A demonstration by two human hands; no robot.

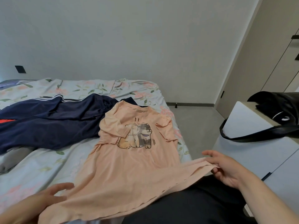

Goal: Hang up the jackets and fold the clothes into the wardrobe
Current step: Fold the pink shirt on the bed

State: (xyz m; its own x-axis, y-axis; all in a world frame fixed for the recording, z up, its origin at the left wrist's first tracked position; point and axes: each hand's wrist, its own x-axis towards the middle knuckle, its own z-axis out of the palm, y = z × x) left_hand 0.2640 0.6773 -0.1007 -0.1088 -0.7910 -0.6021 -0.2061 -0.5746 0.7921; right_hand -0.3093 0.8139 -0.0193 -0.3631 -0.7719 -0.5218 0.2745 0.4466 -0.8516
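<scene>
At the near edge of the bed [48, 167], the left hand [53, 196] lies with fingers fairly straight and spread, touching the left side of a peach T-shirt [129, 172] near its hem, while the right hand [226, 168] pinches the hem's right corner between thumb and curled fingers, just off the bed's right edge. The T-shirt lies front up along that right edge, sleeves folded in over its dog print, collar toward the far end. Left of it, touching its shoulder, a navy garment [53, 123] with white stripes is spread across the middle, a grey garment [13, 159] just beside it at the left edge. Right of the bed a white surface [242, 123] carries a black bag [278, 107]; the wardrobe [275, 46] stands beyond
</scene>
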